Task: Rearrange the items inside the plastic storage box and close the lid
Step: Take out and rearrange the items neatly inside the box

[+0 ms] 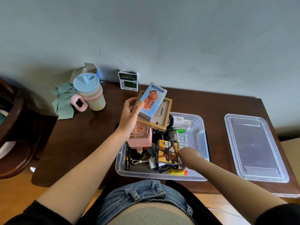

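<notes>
The clear plastic storage box (200,127) stands open on the brown table, full of small items. My left hand (129,114) grips a blue mini fan box (152,101) together with a wooden picture frame (165,117), lifted above the box's far left corner. Under them a pink rose gift box (140,137) stands in the box. My right hand (188,154) reaches down inside, beside a panda-print cube (167,151); its fingers are hidden among the items. The clear lid (254,146) lies flat on the table to the right.
A blue-lidded cup with a pink handle (90,93) and a green cloth (63,101) sit at the table's back left. A green and white carton (129,81) leans on the wall. A dark chair (13,127) stands left. A yellow tube (177,172) lies at the box's front.
</notes>
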The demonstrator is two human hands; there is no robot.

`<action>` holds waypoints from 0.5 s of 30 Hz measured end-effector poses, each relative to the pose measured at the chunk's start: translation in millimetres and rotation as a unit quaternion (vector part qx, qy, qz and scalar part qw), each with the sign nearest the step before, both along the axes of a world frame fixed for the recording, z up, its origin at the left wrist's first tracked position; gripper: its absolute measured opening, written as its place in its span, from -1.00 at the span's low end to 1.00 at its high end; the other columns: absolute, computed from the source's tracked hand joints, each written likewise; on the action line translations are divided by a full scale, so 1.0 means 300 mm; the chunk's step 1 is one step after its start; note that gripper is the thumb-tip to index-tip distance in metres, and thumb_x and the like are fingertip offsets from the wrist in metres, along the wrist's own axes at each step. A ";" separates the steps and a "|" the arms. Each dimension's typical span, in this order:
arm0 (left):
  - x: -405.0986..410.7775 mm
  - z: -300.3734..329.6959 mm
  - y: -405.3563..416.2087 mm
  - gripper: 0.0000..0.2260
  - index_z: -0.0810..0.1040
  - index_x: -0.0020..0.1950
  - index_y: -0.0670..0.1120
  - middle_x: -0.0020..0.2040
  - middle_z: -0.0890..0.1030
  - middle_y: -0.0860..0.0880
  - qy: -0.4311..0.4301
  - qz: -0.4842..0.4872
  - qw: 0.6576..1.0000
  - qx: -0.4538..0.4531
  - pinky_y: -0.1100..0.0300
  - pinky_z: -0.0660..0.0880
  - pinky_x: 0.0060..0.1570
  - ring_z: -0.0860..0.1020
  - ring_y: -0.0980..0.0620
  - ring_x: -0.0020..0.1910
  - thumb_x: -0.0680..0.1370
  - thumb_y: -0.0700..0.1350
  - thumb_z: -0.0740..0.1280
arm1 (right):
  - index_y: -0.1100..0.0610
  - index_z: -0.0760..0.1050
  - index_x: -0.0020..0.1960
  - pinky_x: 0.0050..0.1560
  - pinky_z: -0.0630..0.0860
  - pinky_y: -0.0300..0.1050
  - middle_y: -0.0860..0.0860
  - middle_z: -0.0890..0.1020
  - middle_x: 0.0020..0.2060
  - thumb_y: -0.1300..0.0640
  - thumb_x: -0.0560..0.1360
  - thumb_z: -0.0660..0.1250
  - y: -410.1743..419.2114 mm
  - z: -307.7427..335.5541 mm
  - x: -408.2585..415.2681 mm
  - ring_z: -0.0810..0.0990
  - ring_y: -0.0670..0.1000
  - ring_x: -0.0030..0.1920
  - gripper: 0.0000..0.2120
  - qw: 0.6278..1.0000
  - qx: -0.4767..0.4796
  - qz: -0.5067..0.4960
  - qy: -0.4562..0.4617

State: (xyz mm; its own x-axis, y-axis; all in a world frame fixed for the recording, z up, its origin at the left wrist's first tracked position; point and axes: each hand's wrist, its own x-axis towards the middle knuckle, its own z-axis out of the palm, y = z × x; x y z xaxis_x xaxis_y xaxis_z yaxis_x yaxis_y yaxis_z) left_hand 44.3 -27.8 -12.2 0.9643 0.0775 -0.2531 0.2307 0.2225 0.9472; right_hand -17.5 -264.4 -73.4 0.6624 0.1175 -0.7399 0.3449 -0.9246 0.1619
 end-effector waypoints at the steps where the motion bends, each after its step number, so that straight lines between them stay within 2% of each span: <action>1: 0.000 0.000 0.000 -0.66 0.36 0.27 -0.07 -0.03 0.62 -0.08 -0.001 0.001 1.000 -0.003 0.28 0.57 -0.17 0.64 0.16 -0.13 0.56 0.02 0.29 | 0.24 0.48 0.09 -0.04 0.52 -0.08 0.12 0.59 0.04 0.37 0.46 0.33 0.000 0.000 0.002 0.57 0.13 0.07 -0.78 1.000 0.007 -0.004 0.004; 9: -0.007 0.009 -0.001 -0.65 0.35 0.28 -0.08 -0.01 0.61 -0.11 -0.001 0.001 1.000 -0.019 0.30 0.57 -0.19 0.64 0.17 -0.14 0.56 0.01 0.29 | 0.25 0.49 0.08 -0.06 0.52 -0.08 0.13 0.59 0.03 0.33 0.46 0.37 0.007 0.005 -0.001 0.57 0.13 0.07 -0.79 1.000 0.015 -0.010 0.008; 11: -0.009 0.011 0.000 -0.66 0.36 0.26 -0.07 -0.01 0.61 -0.12 -0.003 0.003 1.000 -0.020 0.31 0.56 -0.20 0.64 0.17 -0.14 0.55 0.02 0.30 | 0.24 0.49 0.03 -0.05 0.53 -0.09 0.12 0.59 0.04 0.33 0.47 0.35 0.013 0.004 -0.011 0.58 0.12 0.07 -0.85 0.999 0.010 -0.035 0.012; 13: -0.010 0.012 -0.001 -0.65 0.36 0.26 -0.07 -0.01 0.60 -0.13 -0.003 0.002 1.000 -0.018 0.29 0.56 -0.18 0.63 0.14 -0.13 0.54 0.03 0.30 | 0.21 0.45 -0.11 -0.11 0.55 -0.13 0.13 0.62 0.04 0.35 0.48 0.33 0.014 0.003 -0.019 0.64 0.09 0.02 -0.91 0.997 0.009 -0.069 0.042; 15: -0.010 0.011 -0.001 -0.64 0.36 0.27 -0.08 0.00 0.60 -0.13 -0.003 0.003 1.000 -0.018 0.29 0.56 -0.16 0.63 0.12 -0.10 0.54 0.02 0.31 | 0.23 0.43 -0.09 -0.12 0.59 -0.15 0.15 0.65 0.04 0.35 0.49 0.31 0.014 0.005 -0.024 0.69 0.05 -0.08 -0.91 0.991 0.013 -0.109 0.081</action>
